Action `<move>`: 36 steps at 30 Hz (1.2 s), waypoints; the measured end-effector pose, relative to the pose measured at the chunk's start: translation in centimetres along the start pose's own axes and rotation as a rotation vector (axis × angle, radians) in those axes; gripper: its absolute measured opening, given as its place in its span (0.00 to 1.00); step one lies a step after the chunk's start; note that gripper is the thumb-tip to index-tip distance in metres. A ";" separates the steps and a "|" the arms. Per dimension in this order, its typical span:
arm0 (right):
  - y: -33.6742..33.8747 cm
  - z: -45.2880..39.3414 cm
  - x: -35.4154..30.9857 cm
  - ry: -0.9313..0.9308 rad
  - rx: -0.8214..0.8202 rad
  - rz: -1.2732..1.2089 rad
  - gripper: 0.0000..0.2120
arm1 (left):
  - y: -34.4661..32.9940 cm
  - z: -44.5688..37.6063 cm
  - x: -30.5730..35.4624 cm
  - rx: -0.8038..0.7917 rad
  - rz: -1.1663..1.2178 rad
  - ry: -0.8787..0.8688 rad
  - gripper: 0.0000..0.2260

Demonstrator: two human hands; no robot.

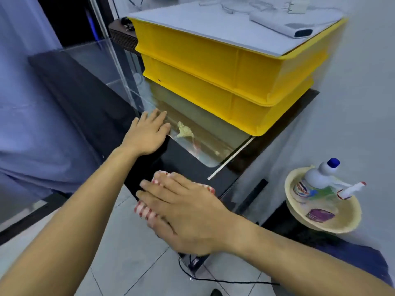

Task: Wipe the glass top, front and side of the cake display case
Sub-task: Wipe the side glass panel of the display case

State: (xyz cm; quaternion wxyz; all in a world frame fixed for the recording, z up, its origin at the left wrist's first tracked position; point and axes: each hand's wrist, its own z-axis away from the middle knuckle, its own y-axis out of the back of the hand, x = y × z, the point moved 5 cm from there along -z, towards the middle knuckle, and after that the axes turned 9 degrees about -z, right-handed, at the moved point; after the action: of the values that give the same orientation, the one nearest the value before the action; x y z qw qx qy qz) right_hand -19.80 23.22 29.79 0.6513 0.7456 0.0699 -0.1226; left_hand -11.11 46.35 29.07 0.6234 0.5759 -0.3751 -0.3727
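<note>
1. Nearest me is my right hand [186, 212], laid flat with the fingers straight over a red-and-white striped cloth [147, 211]. I am pressing the cloth against the dark glass near the lower front corner of the cake display case [186, 159]. A flat palm spreads the pressure, so I judge more cloth meets the glass on each pass.

2. My left hand [147, 133] rests open, fingers straight and together, on the top edge of the case where the dark front panel meets the clear glass top. It grips nothing. I take it as a brace that steadies me while I lean in.

3. Two stacked yellow crates [213, 71] sit on the far part of the glass top and cover most of it, with a grey board lying over the upper one. Only the near strip of the top is bare, which would explain working on the front now.

4. Through that bare strip I can see a pale lump [184, 130] under the glass; I cannot tell what it is.

5. Beside the case on my right, a cream bowl [333, 223] holds a white bottle with a blue cap [320, 178], likely cleaning liquid kept within reach.

6. A black cable [213, 279] runs across the tiled floor below the case, something to mind near my feet.
</note>
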 end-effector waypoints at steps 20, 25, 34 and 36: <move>3.6 3.1 13.1 -0.409 0.212 0.031 0.27 | -2.0 16.2 9.7 0.042 0.052 0.254 0.29; 3.7 3.8 12.6 -0.364 0.195 0.044 0.27 | -2.1 18.1 11.2 0.072 0.046 0.292 0.29; 3.6 4.2 13.0 -0.234 0.260 0.086 0.26 | -2.4 18.8 12.8 0.172 0.026 0.420 0.27; 3.6 4.3 13.2 -0.186 0.284 0.099 0.27 | -2.5 18.8 12.8 0.163 0.026 0.430 0.27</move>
State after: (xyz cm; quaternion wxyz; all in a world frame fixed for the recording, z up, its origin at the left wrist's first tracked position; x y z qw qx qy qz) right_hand -6.62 17.77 29.08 0.5483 0.8181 -0.0455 -0.1677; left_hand -22.40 26.52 28.13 0.6452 0.6857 -0.2699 -0.2018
